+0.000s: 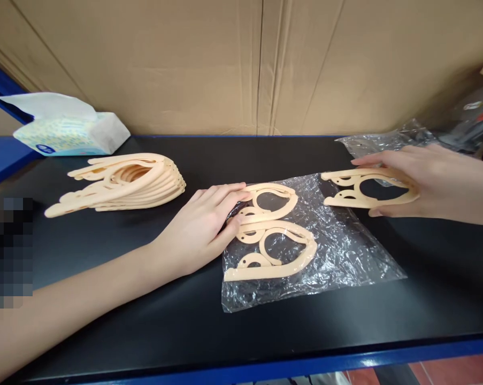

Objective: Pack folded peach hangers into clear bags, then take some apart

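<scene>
My right hand (421, 179) grips a cream folding hanger (369, 202), folded up, by its rounded end. The hanger's two tips point left, just past the right edge of a clear plastic bag (345, 256). Inside the bag two more folded hangers lie side by side, an upper hanger (291, 206) and a lower hanger (305, 256). My left hand (201, 224) closes its thumb and fingers on the left end of the upper one, at the bag's left edge. Farther left, a stack of folded hangers (145, 187) rests on the black tabletop (165, 321).
Behind the stack stands a tissue pack (68, 131) with a tissue sticking out. More clear plastic bags (389, 139) lie at the back right. A cardboard wall (193, 69) closes off the back. The table's front has a blue edge (345, 363).
</scene>
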`<action>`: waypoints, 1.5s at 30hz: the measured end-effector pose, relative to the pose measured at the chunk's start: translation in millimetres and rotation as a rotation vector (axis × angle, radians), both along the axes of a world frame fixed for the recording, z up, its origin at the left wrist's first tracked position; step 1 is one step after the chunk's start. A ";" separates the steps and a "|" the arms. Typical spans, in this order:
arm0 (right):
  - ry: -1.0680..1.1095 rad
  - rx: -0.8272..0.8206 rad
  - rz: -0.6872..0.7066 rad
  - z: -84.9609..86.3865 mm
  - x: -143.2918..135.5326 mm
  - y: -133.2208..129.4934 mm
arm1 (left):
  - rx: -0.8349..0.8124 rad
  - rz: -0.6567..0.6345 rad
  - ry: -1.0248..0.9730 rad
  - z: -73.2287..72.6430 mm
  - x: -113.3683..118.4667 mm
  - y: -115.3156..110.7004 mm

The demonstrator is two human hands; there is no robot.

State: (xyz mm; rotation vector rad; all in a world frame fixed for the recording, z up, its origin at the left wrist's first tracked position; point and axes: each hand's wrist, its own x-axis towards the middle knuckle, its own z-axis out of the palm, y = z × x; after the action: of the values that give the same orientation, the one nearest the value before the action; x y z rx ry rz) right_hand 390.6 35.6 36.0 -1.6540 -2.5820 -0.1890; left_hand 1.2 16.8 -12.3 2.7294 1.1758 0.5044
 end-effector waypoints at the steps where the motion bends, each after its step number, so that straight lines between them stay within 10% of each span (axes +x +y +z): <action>1: 0.027 -0.022 0.023 0.5 -3.5 -0.9 | -0.011 -0.015 -0.001 0.0 -1.1 0.1; 14: 0.220 -0.258 0.094 6.8 -24.0 -13.2 | -0.001 -0.099 0.002 -0.3 -5.9 3.5; 30: 0.457 -0.242 0.301 -18.4 -45.5 -10.1 | -0.001 -0.183 -0.076 -1.9 -4.5 4.5; 37: 0.156 0.086 0.258 -22.5 -35.4 -7.6 | 0.032 -0.096 -0.078 0.3 -1.4 3.0; 45: 0.304 -0.095 0.287 -28.2 -37.9 -8.5 | 0.033 -0.089 -0.158 -2.1 -1.7 5.5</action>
State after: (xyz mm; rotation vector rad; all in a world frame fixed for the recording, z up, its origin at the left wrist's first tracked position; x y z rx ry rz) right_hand 352.7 27.1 7.8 -1.2015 -2.5801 0.1892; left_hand -0.5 22.3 -14.4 2.6962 1.0125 0.7178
